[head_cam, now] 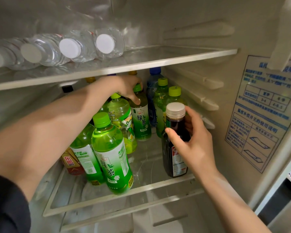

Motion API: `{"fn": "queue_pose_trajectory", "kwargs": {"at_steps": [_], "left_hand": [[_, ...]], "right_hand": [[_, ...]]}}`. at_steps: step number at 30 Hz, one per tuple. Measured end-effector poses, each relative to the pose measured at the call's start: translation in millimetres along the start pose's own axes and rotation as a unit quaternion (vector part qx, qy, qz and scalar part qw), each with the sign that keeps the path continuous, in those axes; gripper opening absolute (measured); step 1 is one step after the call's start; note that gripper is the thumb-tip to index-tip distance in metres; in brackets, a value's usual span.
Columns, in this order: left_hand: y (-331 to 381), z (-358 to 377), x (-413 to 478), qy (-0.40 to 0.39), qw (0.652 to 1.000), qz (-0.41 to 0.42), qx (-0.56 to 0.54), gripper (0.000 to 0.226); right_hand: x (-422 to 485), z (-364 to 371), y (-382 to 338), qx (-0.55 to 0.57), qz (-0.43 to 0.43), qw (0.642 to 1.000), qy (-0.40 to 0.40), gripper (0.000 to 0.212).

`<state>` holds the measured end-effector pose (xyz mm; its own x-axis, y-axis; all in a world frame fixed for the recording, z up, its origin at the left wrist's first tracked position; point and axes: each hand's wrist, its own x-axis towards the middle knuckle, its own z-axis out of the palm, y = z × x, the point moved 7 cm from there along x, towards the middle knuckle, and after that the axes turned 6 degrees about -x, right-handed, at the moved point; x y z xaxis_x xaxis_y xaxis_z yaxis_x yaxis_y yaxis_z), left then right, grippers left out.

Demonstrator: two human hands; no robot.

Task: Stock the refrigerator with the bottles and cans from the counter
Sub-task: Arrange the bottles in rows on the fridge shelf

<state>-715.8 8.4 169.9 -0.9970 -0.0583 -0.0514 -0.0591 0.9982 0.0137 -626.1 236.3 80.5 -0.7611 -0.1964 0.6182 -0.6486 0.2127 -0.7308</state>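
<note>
Stocks the lower glass shelf (pixel 158 186): grips a green tea bottle (pixel 140 120) by its neck towards the back with the left hand (pixel 124 87), clasps a dark white-capped bottle (pixel 174 162) upright near the front right corner with the right hand (pixel 196 142), probably next needs settling and releasing both.

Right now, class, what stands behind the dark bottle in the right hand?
A green-capped bottle, a second green bottle beyond it, and a blue-capped bottle further back. The dark bottle and right hand hide the nearest one's lower half.
</note>
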Motion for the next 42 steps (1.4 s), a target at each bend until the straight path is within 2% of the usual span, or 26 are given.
{"fn": "queue_pose_trajectory", "kwargs": {"at_steps": [9,15,19,22,26,29,42], "left_hand": [[1.0,0.2,-1.2,-0.014,1.0,0.004,-0.017,0.064],[9.0,-8.7,-4.0,0.011,0.998,0.016,-0.066,0.086],[36.7,-23.4,1.7,0.065,0.988,0.052,-0.134,0.069],[58.8,-28.6,9.7,0.092,0.987,0.072,-0.111,0.058],[83.7,-24.1,14.6,0.086,0.988,0.106,-0.07,0.059],[87.4,-20.0,15.7,0.091,0.991,0.097,-0.017,0.057],[81.8,-18.3,18.0,0.117,0.99,0.083,-0.004,0.063]], "right_hand": [[0.1,-0.9,-0.7,0.004,0.001,1.0,0.003,0.062],[0.3,-0.3,-0.2,0.01,0.005,1.0,-0.005,0.062],[0.7,-2.3,-0.1,0.014,0.01,1.0,-0.006,0.062],[0.6,-2.5,-0.1,0.013,0.014,1.0,-0.007,0.061],[0.9,-2.6,-0.6,0.011,0.011,1.0,-0.008,0.061],[0.2,-2.3,0.4,0.01,0.009,1.0,-0.008,0.062],[0.7,-1.7,2.8,0.02,0.002,1.0,-0.007,0.062]]}}
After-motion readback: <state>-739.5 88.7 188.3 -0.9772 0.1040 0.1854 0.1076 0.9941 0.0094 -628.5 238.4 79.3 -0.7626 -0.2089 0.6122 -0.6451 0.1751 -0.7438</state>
